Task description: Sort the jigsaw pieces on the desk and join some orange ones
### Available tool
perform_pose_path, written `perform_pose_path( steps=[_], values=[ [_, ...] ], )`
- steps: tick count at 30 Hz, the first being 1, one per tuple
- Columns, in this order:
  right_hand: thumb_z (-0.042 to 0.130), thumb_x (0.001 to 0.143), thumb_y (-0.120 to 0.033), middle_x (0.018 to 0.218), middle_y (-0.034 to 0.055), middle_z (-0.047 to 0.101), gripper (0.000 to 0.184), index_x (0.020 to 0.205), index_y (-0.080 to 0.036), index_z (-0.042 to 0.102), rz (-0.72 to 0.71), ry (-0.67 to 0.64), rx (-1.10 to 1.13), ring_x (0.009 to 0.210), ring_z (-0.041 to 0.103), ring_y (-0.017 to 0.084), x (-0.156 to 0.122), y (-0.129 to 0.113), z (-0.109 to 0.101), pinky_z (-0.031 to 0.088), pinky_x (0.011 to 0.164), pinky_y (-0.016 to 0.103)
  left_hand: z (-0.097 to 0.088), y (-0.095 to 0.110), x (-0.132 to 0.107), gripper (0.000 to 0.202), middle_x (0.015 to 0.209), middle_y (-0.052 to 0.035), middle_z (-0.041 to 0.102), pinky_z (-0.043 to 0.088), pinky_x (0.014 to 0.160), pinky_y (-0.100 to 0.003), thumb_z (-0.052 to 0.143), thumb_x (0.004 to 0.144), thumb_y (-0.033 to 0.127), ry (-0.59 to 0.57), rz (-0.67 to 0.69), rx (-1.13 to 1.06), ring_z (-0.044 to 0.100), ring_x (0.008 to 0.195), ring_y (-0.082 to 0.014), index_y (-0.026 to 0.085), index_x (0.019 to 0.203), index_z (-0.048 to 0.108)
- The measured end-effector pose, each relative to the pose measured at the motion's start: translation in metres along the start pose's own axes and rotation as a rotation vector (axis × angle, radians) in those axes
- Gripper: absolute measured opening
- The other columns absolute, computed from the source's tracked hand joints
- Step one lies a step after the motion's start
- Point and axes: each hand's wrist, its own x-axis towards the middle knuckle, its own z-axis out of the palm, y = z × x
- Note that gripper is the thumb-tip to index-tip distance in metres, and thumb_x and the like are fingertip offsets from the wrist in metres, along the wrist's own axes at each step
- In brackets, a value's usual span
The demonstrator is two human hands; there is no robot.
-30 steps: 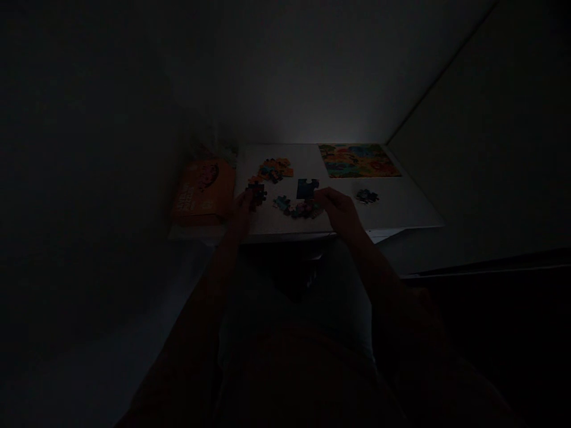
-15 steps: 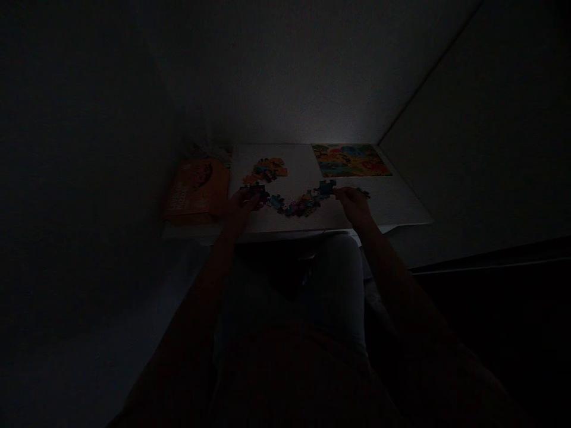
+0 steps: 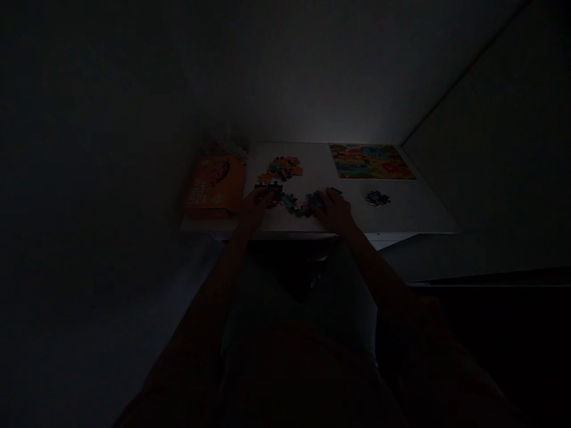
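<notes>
Left hand point(image 3: 253, 209), just right of the box point(image 3: 216, 184), touches dark pieces point(image 3: 275, 189); right hand point(image 3: 334, 209), farther right of the box, lies over a mixed pile point(image 3: 303, 209). Whether either grips, I cannot tell. Picking through pieces seems in hand; the next move calls for pinching one singly.

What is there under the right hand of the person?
Puzzle pieces show at the edge of the right hand, on the white table. Whatever lies directly beneath the hand is covered, and the picture is very dark.
</notes>
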Motion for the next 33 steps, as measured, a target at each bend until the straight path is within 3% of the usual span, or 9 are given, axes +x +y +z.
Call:
perform_pose_path(
  steps=[4, 8, 11, 14, 18, 23, 28, 33],
  values=[
    [0.059, 0.123, -0.055, 0.193, 0.0273, 0.057, 0.070, 0.181, -0.017, 0.067, -0.054, 0.009, 0.056, 0.179, 0.053, 0.048, 0.009, -0.018, 0.002, 0.042, 0.145, 0.075, 0.003, 0.000, -0.001, 0.078, 0.145, -0.0196, 0.087, 0.076, 0.112, -0.052, 0.106, 0.088, 0.075, -0.024, 0.008, -0.041, 0.090, 0.123, -0.0339, 0.019, 0.135, 0.079],
    [0.061, 0.123, -0.058, 0.183, 0.0206, 0.069, 0.059, 0.168, -0.025, 0.077, -0.077, 0.102, 0.159, 0.170, 0.058, 0.046, 0.011, -0.049, 0.002, 0.036, 0.144, 0.076, 0.006, -0.001, -0.003, 0.077, 0.136, -0.0167, 0.090, 0.076, 0.108, -0.050, 0.109, 0.084, 0.071, -0.048, -0.020, -0.047, 0.091, 0.116, -0.0312, 0.020, 0.130, 0.075],
    [0.061, 0.124, -0.057, 0.156, 0.0167, 0.083, 0.043, 0.144, -0.029, 0.087, -0.136, 0.093, 0.297, 0.151, 0.070, 0.043, 0.015, -0.071, 0.001, 0.044, 0.137, 0.070, 0.005, 0.002, -0.006, 0.071, 0.125, -0.0146, 0.091, 0.076, 0.103, -0.046, 0.108, 0.085, 0.068, -0.098, -0.028, 0.022, 0.092, 0.108, -0.0293, 0.019, 0.125, 0.074],
    [0.061, 0.124, -0.061, 0.134, 0.0147, 0.087, 0.041, 0.123, -0.030, 0.088, -0.111, 0.105, 0.424, 0.133, 0.076, 0.040, 0.022, -0.080, 0.000, 0.053, 0.127, 0.065, 0.004, 0.007, -0.009, 0.062, 0.122, -0.0134, 0.091, 0.075, 0.101, -0.043, 0.104, 0.092, 0.064, -0.153, -0.012, 0.084, 0.092, 0.107, -0.0289, 0.019, 0.126, 0.078],
    [0.065, 0.117, -0.080, 0.117, 0.0119, 0.087, 0.053, 0.105, -0.030, 0.081, -0.045, 0.153, 0.623, 0.117, 0.078, 0.036, 0.029, -0.072, -0.005, 0.061, 0.116, 0.059, 0.004, 0.009, -0.007, 0.052, 0.119, -0.0125, 0.090, 0.076, 0.099, -0.042, 0.102, 0.093, 0.058, -0.060, -0.011, 0.072, 0.091, 0.107, -0.0284, 0.019, 0.120, 0.080],
    [0.067, 0.101, -0.099, 0.103, 0.0088, 0.085, 0.070, 0.095, -0.030, 0.077, 0.075, 0.220, 0.807, 0.104, 0.077, 0.032, 0.027, -0.052, -0.017, 0.064, 0.105, 0.053, 0.001, 0.005, -0.002, 0.048, 0.127, -0.0144, 0.089, 0.076, 0.103, -0.044, 0.098, 0.096, 0.059, 0.036, 0.012, 0.111, 0.090, 0.110, -0.0289, 0.020, 0.117, 0.081],
    [0.071, 0.099, -0.093, 0.102, 0.0074, 0.084, 0.065, 0.093, -0.029, 0.078, 0.088, 0.231, 0.872, 0.103, 0.077, 0.031, 0.024, -0.039, -0.027, 0.061, 0.105, 0.052, -0.001, 0.006, -0.002, 0.050, 0.131, -0.0144, 0.088, 0.074, 0.103, -0.041, 0.097, 0.097, 0.061, 0.034, 0.002, 0.136, 0.089, 0.113, -0.0275, 0.020, 0.123, 0.086],
    [0.068, 0.102, -0.090, 0.106, 0.0088, 0.087, 0.063, 0.099, -0.028, 0.082, 0.153, 0.212, 0.809, 0.109, 0.079, 0.034, 0.027, -0.027, -0.029, 0.062, 0.108, 0.055, 0.003, 0.010, -0.003, 0.050, 0.112, -0.0089, 0.089, 0.072, 0.089, -0.034, 0.108, 0.085, 0.055, 0.079, -0.048, 0.085, 0.087, 0.099, -0.0233, 0.021, 0.111, 0.083]
  ],
)
